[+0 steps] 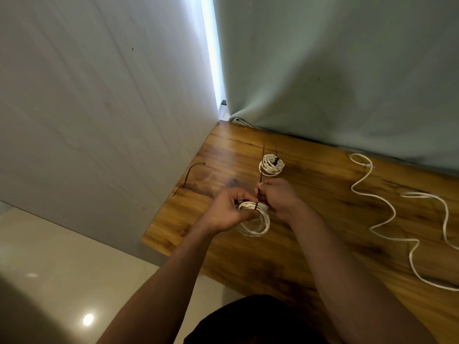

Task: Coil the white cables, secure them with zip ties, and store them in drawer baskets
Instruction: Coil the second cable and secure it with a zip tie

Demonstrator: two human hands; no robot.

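A coil (255, 220) is held just above the surface (310, 244), gripped in the curled fingers of the left hand (227, 212). Its black tie (255, 206) is pinched by the right hand (279, 197). A tied coil (271, 165) is seen at 12 o'clock, loose cable (387, 212) at 3 o'clock and a spare tie (188, 176) at 10 o'clock.

wooden table (248, 264) | tied coil (271, 165) | loose zip tie (188, 175) | uncoiled white cables (394, 210), perhaps two

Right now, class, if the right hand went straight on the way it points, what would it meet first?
Most likely the tied coil on the table just beyond the right hand, which pinches a black zip tie. With one view, it could narrowly miss.
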